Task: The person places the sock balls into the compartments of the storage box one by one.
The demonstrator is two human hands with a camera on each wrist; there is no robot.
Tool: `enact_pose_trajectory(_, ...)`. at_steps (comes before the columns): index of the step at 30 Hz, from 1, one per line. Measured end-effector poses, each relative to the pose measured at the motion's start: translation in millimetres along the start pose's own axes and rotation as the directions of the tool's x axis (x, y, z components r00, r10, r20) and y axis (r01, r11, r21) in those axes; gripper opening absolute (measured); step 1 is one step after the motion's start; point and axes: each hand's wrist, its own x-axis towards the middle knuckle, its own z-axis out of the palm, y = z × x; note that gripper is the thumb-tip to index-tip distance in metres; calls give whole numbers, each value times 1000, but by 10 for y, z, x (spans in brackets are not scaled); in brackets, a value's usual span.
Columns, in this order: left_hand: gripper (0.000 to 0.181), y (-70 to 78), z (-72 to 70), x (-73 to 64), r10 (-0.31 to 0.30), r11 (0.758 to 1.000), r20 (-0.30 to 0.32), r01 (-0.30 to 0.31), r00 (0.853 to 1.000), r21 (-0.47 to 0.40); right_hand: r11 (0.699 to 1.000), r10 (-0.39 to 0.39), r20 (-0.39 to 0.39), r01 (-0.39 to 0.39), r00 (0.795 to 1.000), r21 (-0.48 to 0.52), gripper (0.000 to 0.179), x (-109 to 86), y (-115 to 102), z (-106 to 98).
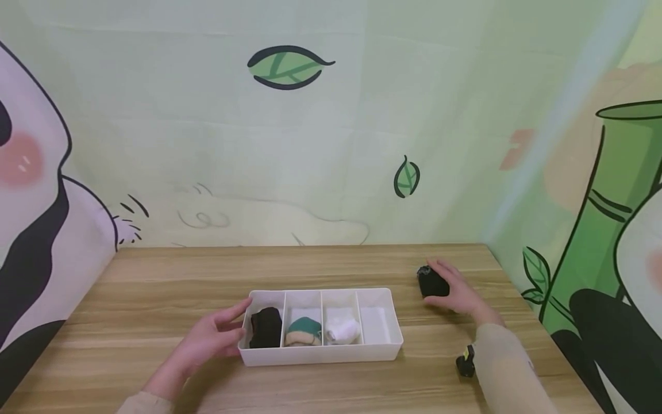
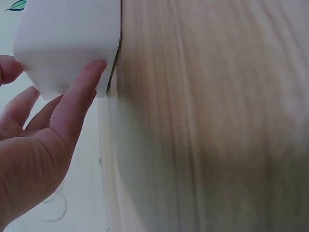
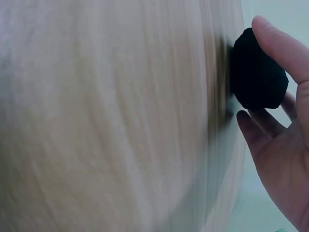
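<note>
A white organizer box (image 1: 320, 355) with a row of compartments stands on the table. From the left it holds a rolled black sock (image 1: 266, 328), a green and beige rolled sock (image 1: 304, 331) and a rolled white sock (image 1: 342, 331); the rightmost compartment shows its bare floor. My left hand (image 1: 209, 336) touches the box's left end, its fingertips spread against the end wall (image 2: 65, 67) in the left wrist view. Right of the box, my right hand (image 1: 455, 290) holds another rolled black sock (image 1: 432, 282) between thumb and fingers, close over the tabletop (image 3: 120, 116).
The wooden table (image 1: 310, 267) reaches back to a wall hanging (image 1: 336, 144) with printed leaves and pandas. A small black device (image 1: 465, 362) sits at the right wrist, beside the beige sleeve (image 1: 507, 368).
</note>
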Motion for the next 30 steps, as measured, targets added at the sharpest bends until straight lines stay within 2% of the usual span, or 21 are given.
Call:
enact_pose_trajectory(10, 68, -46, -16, 21, 15, 999, 37, -14, 999, -31, 1000, -4, -36, 4, 999, 5, 80, -59, -8, 32)
enact_pose_trajectory(23, 67, -59, -24, 34, -5, 1000, 4, 5, 1000, -19, 1000, -18, -67, 17, 998, -21, 79, -60, 1, 100)
enact_pose_trajectory(30, 67, -48, -14, 23, 11, 1000, 28, -11, 1000, -27, 1000, -3, -74, 2, 997, -8, 77, -108, -42, 121)
